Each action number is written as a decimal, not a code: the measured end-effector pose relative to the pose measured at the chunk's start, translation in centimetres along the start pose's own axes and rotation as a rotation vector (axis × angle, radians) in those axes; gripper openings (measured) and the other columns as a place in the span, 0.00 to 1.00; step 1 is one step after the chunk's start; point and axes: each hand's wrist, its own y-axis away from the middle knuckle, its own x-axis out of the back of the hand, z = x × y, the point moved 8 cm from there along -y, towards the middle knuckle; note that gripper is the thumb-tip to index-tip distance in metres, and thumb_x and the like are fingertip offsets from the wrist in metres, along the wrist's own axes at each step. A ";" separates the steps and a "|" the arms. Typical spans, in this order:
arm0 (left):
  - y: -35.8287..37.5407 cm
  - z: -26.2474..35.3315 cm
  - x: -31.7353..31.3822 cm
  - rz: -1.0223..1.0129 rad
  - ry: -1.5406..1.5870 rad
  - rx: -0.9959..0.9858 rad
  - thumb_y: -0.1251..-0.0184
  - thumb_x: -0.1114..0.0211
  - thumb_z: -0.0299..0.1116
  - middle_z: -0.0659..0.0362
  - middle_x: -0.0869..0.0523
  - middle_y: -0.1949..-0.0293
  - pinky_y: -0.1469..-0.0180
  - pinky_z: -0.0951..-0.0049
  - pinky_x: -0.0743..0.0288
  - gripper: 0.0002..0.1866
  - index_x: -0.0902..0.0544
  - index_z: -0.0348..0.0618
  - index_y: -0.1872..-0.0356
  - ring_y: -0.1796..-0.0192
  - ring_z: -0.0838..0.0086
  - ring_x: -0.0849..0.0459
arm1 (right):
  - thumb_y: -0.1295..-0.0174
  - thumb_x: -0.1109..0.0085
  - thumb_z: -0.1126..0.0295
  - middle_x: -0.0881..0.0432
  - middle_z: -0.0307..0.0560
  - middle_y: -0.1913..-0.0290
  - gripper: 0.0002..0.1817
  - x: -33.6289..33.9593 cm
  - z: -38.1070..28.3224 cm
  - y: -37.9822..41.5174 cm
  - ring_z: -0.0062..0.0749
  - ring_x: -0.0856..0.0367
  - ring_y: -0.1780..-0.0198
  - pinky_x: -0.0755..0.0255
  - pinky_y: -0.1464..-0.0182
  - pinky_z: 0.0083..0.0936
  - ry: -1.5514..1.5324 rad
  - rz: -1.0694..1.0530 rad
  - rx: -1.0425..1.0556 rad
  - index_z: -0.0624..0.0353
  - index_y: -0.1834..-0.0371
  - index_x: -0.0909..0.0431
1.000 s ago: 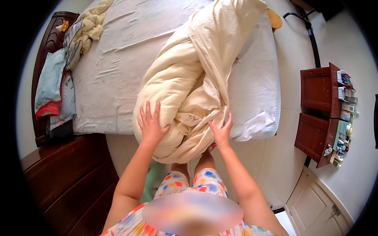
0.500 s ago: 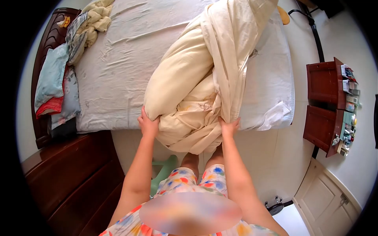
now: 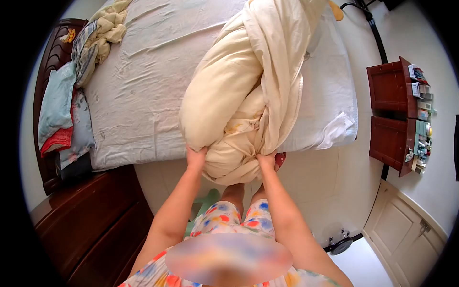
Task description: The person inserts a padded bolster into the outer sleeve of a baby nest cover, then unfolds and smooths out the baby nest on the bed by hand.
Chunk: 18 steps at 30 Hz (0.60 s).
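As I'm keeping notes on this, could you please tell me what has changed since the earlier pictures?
The left hand and right hand, at first open against the quilt, have moved inward and now grip its near end, bunching it narrower. The light blue pillow and white cloth stayed put.

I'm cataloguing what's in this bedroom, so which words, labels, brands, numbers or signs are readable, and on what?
No text is readable.
Small containers on the dark red cabinets: any labels too small.
Yellow ornament on the headboard: too small to tell.
Cream quilt: patterned marks near the hands, no legible words.
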 end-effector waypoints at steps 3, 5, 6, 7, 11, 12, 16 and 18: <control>1.1 2.1 -0.4 -0.162 0.326 0.031 0.50 0.40 0.25 0.49 0.20 0.49 0.45 0.63 0.31 0.29 0.30 0.35 0.42 0.47 0.60 0.23 | 0.61 0.35 0.64 0.18 0.66 0.56 0.35 4.2 -0.8 -1.0 0.56 0.20 0.48 0.29 0.43 0.39 0.100 0.084 0.047 0.65 0.43 0.27; 3.3 5.4 -0.9 -0.165 0.454 0.030 0.50 0.43 0.21 0.54 0.17 0.59 0.56 0.69 0.27 0.20 0.24 0.30 0.51 0.58 0.68 0.19 | 0.61 0.38 0.69 0.16 0.63 0.58 0.25 9.2 -3.4 -0.3 0.50 0.18 0.52 0.28 0.48 0.35 -0.227 0.083 0.110 0.69 0.56 0.20; 4.8 7.4 -1.4 -0.209 0.510 0.071 0.49 0.43 0.21 0.55 0.17 0.59 0.57 0.69 0.26 0.20 0.24 0.30 0.51 0.59 0.68 0.18 | 0.61 0.39 0.71 0.15 0.61 0.60 0.25 12.2 -4.3 -0.7 0.48 0.17 0.55 0.28 0.51 0.34 -0.311 0.162 0.193 0.72 0.56 0.21; 6.3 8.8 -2.5 -0.256 0.565 0.113 0.49 0.43 0.21 0.55 0.17 0.60 0.58 0.69 0.26 0.20 0.24 0.30 0.52 0.60 0.68 0.18 | 0.60 0.40 0.71 0.15 0.61 0.60 0.24 15.8 -5.9 -0.5 0.48 0.17 0.56 0.27 0.51 0.34 -0.295 0.209 0.209 0.72 0.56 0.21; 11.6 13.6 -9.5 -0.475 0.773 0.174 0.48 0.43 0.23 0.55 0.16 0.62 0.61 0.67 0.24 0.18 0.23 0.31 0.53 0.62 0.66 0.17 | 0.56 0.42 0.72 0.16 0.63 0.62 0.21 32.1 -14.8 2.0 0.56 0.18 0.57 0.27 0.51 0.40 -0.158 0.607 0.561 0.69 0.56 0.21; 13.0 14.6 -11.5 -0.553 0.809 0.204 0.47 0.43 0.23 0.55 0.16 0.62 0.61 0.67 0.24 0.18 0.23 0.31 0.53 0.63 0.66 0.17 | 0.54 0.42 0.72 0.17 0.64 0.62 0.20 35.6 -16.6 2.5 0.60 0.19 0.58 0.27 0.52 0.42 -0.034 0.715 0.583 0.67 0.56 0.21; 13.1 11.5 -18.0 -0.750 0.807 0.292 0.45 0.44 0.26 0.50 0.16 0.57 0.51 0.63 0.24 0.18 0.23 0.29 0.52 0.56 0.63 0.17 | 0.49 0.45 0.75 0.18 0.62 0.59 0.17 45.3 -19.0 0.6 0.60 0.22 0.55 0.29 0.52 0.46 0.299 0.890 0.638 0.61 0.54 0.22; 12.6 9.2 -18.0 -0.704 0.699 0.372 0.42 0.45 0.29 0.47 0.16 0.53 0.44 0.60 0.26 0.18 0.22 0.29 0.52 0.51 0.61 0.17 | 0.47 0.48 0.77 0.18 0.60 0.56 0.18 47.1 -18.0 -1.6 0.55 0.22 0.51 0.29 0.49 0.44 0.383 0.887 0.573 0.59 0.50 0.23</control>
